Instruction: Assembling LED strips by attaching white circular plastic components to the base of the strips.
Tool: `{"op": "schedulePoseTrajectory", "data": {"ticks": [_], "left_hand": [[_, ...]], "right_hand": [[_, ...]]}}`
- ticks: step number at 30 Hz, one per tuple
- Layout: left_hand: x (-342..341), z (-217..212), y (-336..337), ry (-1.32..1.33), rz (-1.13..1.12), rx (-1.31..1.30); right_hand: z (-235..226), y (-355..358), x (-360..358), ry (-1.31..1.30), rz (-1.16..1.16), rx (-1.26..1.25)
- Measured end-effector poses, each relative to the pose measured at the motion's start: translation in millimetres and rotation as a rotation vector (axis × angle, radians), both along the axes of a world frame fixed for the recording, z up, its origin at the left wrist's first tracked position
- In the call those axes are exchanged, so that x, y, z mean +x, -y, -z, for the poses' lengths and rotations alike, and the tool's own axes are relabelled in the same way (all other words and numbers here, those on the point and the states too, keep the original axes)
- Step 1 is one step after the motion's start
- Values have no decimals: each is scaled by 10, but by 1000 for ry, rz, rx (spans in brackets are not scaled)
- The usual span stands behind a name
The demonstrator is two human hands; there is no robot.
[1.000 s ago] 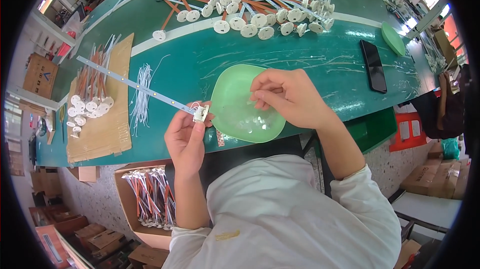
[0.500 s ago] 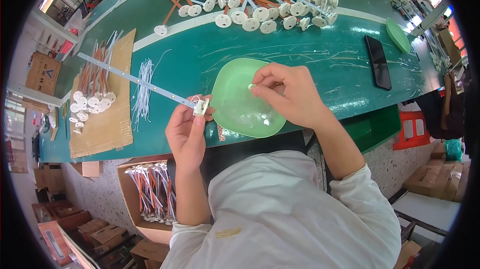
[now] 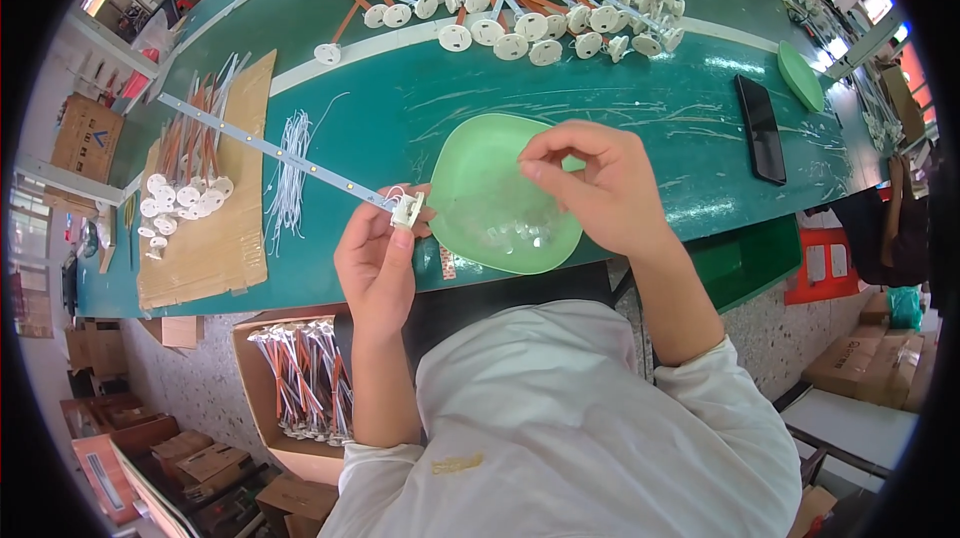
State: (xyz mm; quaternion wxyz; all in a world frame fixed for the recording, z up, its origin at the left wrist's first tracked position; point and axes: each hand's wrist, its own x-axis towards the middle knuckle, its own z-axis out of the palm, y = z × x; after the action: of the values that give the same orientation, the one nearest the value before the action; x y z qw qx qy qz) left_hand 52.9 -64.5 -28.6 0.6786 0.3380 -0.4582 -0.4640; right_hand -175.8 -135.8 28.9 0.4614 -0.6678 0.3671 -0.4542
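My left hand is closed on the white end holder of an LED strip. The strip is a narrow pale bar with small yellowish dots, slanting up to the far left. Thin white wires loop at the white holder. Over the right part of a green plastic bowl, my right hand is closed, thumb and forefinger pinched together. Whatever is between those fingertips is too small to make out. Small clear, shiny pieces lie in the bowl's near part.
Several strips with round white ends are heaped at the back. More rest on cardboard at left, beside a bundle of white wires. A black phone lies at right. Below the table edge stands a filled carton.
My right hand has shifted slightly right over the bowl. The small white piece seen at its fingertips before no longer shows. My left hand still holds the LED strip.
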Motion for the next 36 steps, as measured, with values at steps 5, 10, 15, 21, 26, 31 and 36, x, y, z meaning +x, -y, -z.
{"op": "schedulePoseTrajectory", "data": {"ticks": [5,10,15,21,26,31,36], "left_hand": [[-84,-50,-73,-108,-44,-38],[-457,-348,-245,-396,145,-187],[-495,-394,-268,-622,244,-223],[-540,-335,-342,-562,172,-169],[-584,-293,-425,-485,173,-142],[-572,-218,-418,-462,227,-148],[-595,-204,-363,-452,225,-177]], "right_hand": [[-55,-217,92,392,-55,402],[54,-749,385,464,-86,328],[141,-826,419,-8,97,-511],[155,-893,325,-34,38,-528],[-23,-842,356,95,148,-558],[-18,-797,383,136,156,-578],[8,-778,350,121,129,-589]]}}
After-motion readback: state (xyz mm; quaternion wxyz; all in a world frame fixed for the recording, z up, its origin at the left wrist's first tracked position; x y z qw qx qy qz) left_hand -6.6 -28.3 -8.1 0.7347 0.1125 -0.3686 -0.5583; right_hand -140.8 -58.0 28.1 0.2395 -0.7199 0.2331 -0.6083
